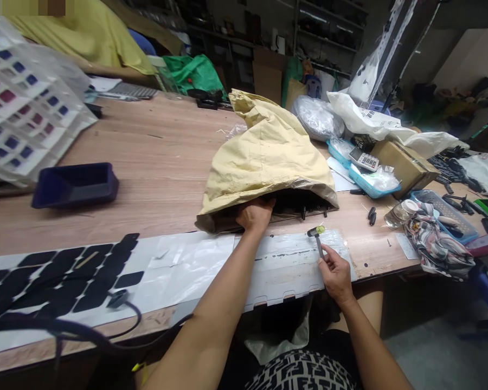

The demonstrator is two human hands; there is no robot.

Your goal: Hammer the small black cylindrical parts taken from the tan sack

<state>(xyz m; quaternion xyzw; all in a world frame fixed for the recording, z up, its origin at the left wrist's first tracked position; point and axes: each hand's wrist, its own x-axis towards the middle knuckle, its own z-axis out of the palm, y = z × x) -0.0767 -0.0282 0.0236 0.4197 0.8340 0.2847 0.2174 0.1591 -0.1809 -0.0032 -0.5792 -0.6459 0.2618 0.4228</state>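
My left hand (255,215) reaches into the mouth of a pale yellow cloth bag (268,157) that lies on the table. Its fingers are mostly hidden inside, so what they hold, if anything, does not show. Small black parts (303,212) poke out at the bag's opening. In my right hand (336,275) is a small mallet (317,233), gripped by its handle with the head up; one face of the head is yellow-green. Beneath it lies a white board with clear plastic (288,262) along the table's near edge.
On the left stand a dark blue bin (76,185), a white patterned bag (28,103) and black flat pieces (65,276) on a white sheet. To the right are blue trays (376,181), a calculator (364,160), a jar (400,213) and a bunched cloth (439,246). Across the table sits a person in yellow (106,38).
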